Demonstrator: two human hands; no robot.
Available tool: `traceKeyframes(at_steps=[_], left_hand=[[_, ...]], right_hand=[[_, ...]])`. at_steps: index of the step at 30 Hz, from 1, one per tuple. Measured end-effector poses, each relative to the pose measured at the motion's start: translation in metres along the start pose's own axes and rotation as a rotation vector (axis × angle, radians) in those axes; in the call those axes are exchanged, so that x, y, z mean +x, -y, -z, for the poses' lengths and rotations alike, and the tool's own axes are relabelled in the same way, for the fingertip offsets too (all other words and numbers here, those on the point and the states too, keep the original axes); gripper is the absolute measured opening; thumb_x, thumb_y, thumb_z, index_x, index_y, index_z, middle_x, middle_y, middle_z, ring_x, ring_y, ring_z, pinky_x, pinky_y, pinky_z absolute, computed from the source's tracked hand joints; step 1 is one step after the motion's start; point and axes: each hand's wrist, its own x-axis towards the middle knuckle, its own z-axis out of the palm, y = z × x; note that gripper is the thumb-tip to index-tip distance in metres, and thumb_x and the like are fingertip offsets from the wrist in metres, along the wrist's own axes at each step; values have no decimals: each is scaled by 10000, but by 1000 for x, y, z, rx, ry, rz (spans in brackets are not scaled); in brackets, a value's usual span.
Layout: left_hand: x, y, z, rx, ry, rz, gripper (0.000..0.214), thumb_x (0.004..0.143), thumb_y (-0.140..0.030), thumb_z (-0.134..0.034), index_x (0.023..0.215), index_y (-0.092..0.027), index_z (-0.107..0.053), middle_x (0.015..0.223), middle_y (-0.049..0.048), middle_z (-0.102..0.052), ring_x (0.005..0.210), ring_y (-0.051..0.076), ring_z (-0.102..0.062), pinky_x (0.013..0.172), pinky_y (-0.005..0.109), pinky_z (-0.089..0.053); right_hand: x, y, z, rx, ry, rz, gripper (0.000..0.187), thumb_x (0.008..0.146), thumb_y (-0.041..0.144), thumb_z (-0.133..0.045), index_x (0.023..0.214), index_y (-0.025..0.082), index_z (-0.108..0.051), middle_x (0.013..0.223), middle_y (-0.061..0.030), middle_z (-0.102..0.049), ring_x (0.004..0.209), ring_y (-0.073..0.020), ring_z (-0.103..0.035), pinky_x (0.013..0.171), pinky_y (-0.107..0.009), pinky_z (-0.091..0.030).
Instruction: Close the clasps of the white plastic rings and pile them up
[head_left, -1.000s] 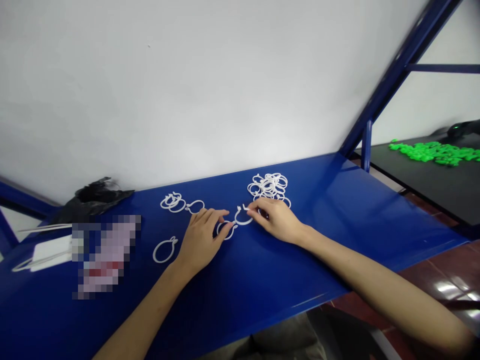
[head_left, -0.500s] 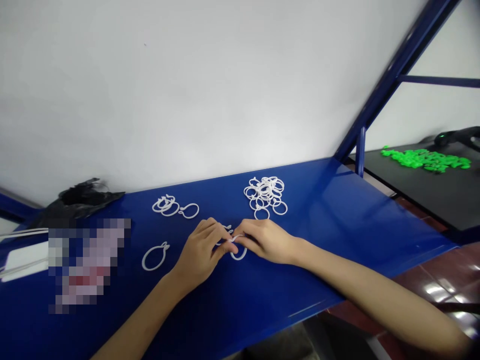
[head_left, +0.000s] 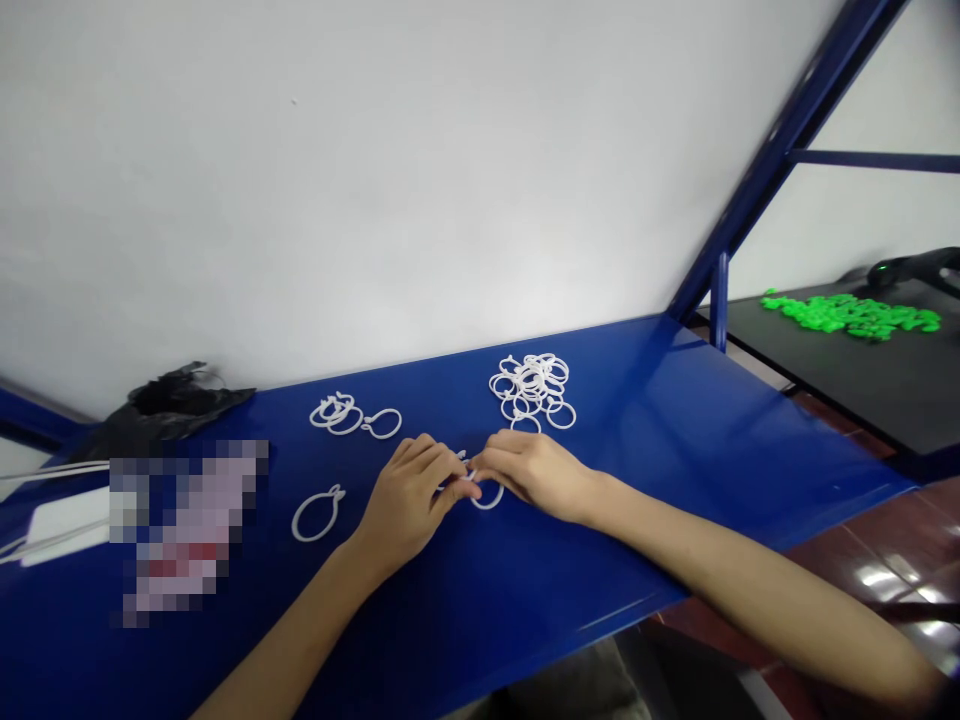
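Blue shelf (head_left: 675,430): left hand (head_left: 409,500) and right hand (head_left: 536,472) together pinch a white ring (head_left: 487,497), near the ring pile (head_left: 532,387).

A small workshop or assembly station; a blue metal surface (head_left: 675,430) with steel frame (head_left: 780,140) at upper right; batches of white plastic rings (head_left: 532,385); green parts (head_left: 847,312) far right.

Left hand (head_left: 409,500) and right hand (head_left: 534,472) meet, fingertips seemingly pinched.
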Motion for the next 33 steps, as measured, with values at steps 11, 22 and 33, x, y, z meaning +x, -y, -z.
traceKeyframes(at_steps=[11,22,33], left_hand=[[-5,16,1,195,203,170,491,930,-94,-391,1371,-269,-515,1270,47,-597,1134,225,-522,1018,455,-412],[-3,18,-5,147,217,192,197,973,-260,-478,1047,-253,-661,1043,26,-654,994,217,-557,935,431,-411],[3,3,0,-218,79,508,199,869,-404,-625,806,-221,-576,772,-30,-644,715,153,-597,700,296,-461]], right_hand=[[-8,-61,25,-202,-222,-392,212,997,221,-474,1129,162,-629,1041,-99,-624,836,-177,-611,756,-325,-530],[-3,-75,7,-386,-213,-434,140,967,264,-546,1037,172,-625,1002,-85,-662,897,-217,-556,765,-341,-492],[1,-32,14,-180,-197,-271,213,990,341,-526,1066,173,-632,981,-89,-656,925,-216,-576,830,-363,-500]])
